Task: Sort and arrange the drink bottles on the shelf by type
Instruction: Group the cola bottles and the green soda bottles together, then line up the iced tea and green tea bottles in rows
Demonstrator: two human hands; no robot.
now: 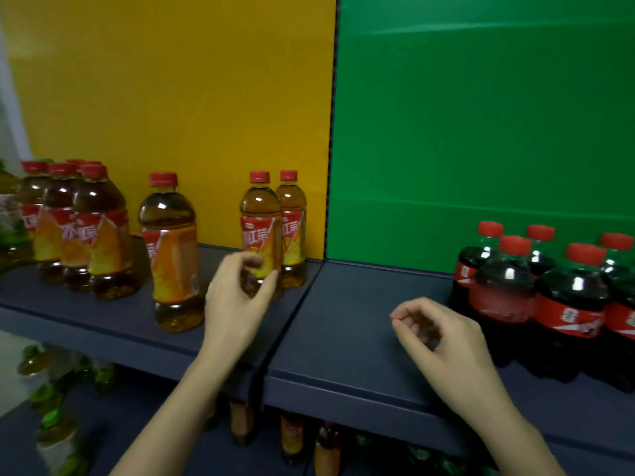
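there, left hand (237,297) grips a tea bottle (260,231); right hand (443,341) hangs loose.

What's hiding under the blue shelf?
More bottles stand down there: green-capped bottles on the left and brown bottles near the middle. The shelf covers their tops and whatever stands farther back.

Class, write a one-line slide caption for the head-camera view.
Left hand curls round a tea bottle by the yellow panel; right hand, empty, hovers beside the cola bottles.
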